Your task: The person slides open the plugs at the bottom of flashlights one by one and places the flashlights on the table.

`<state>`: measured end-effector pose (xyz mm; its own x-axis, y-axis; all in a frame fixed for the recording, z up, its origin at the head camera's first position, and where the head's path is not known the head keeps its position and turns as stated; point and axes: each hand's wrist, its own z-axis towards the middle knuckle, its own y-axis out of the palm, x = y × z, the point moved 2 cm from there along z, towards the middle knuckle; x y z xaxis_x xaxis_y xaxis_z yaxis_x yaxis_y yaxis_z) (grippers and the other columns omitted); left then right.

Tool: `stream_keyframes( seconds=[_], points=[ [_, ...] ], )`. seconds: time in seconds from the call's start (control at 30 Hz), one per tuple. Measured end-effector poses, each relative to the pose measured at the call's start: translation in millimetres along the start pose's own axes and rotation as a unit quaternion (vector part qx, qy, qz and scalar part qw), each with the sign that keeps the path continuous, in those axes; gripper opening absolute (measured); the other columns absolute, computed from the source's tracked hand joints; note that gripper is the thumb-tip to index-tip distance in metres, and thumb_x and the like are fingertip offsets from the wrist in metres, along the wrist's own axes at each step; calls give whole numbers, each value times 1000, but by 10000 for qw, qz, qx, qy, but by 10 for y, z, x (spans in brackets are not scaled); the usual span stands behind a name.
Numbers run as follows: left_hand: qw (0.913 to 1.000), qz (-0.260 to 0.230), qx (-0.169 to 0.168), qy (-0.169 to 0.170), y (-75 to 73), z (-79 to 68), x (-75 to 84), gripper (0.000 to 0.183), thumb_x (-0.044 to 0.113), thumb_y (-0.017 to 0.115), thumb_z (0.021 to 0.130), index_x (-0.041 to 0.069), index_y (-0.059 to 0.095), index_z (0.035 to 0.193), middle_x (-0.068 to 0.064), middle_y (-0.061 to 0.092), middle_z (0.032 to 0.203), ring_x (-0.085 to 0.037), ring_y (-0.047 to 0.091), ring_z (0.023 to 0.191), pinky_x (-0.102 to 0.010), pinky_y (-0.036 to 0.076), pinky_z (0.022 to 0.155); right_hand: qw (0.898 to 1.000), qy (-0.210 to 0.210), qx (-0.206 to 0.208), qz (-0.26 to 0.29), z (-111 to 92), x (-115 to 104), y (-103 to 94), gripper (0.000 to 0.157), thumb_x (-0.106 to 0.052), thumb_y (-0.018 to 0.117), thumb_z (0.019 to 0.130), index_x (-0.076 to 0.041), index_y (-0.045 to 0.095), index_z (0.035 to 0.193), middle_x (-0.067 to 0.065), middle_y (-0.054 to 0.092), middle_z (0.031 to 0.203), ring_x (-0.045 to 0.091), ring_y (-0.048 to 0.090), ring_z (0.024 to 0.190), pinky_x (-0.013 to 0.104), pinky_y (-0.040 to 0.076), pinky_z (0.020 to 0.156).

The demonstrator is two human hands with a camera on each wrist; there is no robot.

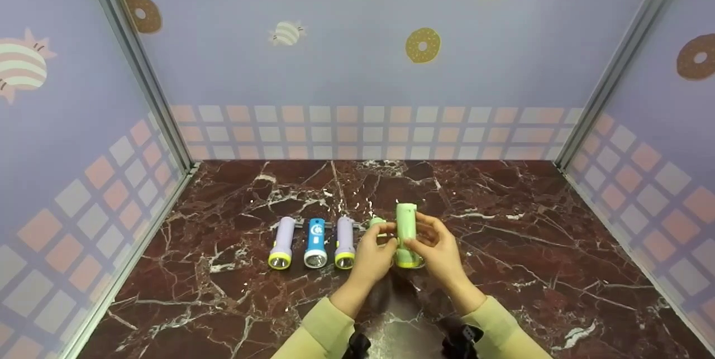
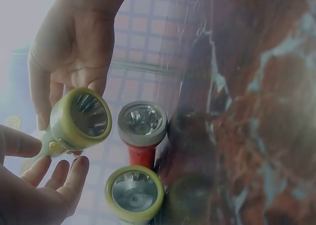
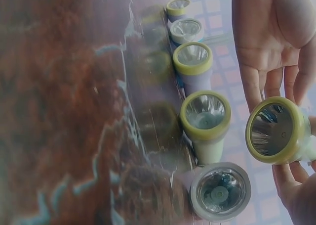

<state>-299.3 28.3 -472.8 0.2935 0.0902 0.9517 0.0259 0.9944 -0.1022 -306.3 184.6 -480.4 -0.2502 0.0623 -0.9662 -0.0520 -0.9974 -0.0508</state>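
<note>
A pale green flashlight (image 1: 406,220) with a yellow rim is held above the marble table between both hands. My left hand (image 1: 373,254) pinches its body from the left, thumb near a small yellow switch (image 2: 57,146) in the left wrist view. From the other side, my right hand (image 1: 444,253) grips it with thumb and fingers. Its lens (image 3: 270,131) faces back toward me. Partly behind my left hand lies another green flashlight (image 1: 378,221), whose yellow-rimmed head (image 3: 205,117) shows in the right wrist view. A red flashlight (image 2: 142,155) with a grey head lies beside that one.
To the left of my hands, a purple flashlight (image 1: 344,236), a blue one (image 1: 317,235) and another purple one (image 1: 284,236) lie in a row, lenses toward me. Patterned panels (image 1: 357,68) enclose the dark red marble table (image 1: 223,303) at the back and sides.
</note>
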Motion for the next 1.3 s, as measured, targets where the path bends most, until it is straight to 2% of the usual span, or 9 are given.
stream_keyframes(
  seconds=[0.17,0.3,0.43,0.67,1.0,1.17,1.3],
  points=[
    [9998,-148,83,119,-59,47,6,34,4,64,94,-9,60,126,-29,65,123,-44,68,109,-43,61,93,9998,-81,-160,63,-29,0,58,55,9,74,85,9,54,137,33,63,131,32,69,111,22,58,90],
    [9995,-208,21,246,-107,73,11,46,7,66,96,-9,53,138,-31,62,129,-45,66,111,-45,60,95,9996,-54,-278,29,-51,18,96,55,10,73,85,9,55,137,34,65,128,35,69,110,23,59,89],
    [9997,-178,-77,172,-143,86,22,54,11,69,96,-3,51,145,-29,61,134,-42,67,113,-45,60,96,9989,-1,-470,62,-81,26,128,56,9,73,86,8,55,138,33,64,129,37,69,110,24,59,88],
    [9996,-135,-169,178,-170,103,28,52,10,76,91,0,56,138,-26,64,129,-36,69,106,-41,61,91,9979,-117,-637,-5,-110,26,157,56,9,74,85,9,54,137,34,65,127,33,70,108,24,59,87],
    [9994,-194,-242,153,-210,115,23,47,6,77,88,3,59,130,-26,64,126,-33,69,100,-38,62,87,9973,-216,-701,-22,-120,29,176,53,6,75,86,10,55,135,33,64,129,30,71,107,24,59,88],
    [9996,-105,-190,160,-212,116,12,47,6,78,86,2,58,128,-26,66,124,-35,70,98,-41,60,85,9972,-364,-655,-41,-129,22,182,54,5,76,85,10,56,134,31,66,127,23,71,105,24,59,87],
    [9997,57,-168,143,-215,111,12,47,8,79,85,4,58,127,-24,68,122,-33,70,97,-37,59,82,9972,-377,-644,-53,-133,25,181,53,5,76,84,9,56,133,30,67,124,22,71,105,24,59,87]
  ],
)
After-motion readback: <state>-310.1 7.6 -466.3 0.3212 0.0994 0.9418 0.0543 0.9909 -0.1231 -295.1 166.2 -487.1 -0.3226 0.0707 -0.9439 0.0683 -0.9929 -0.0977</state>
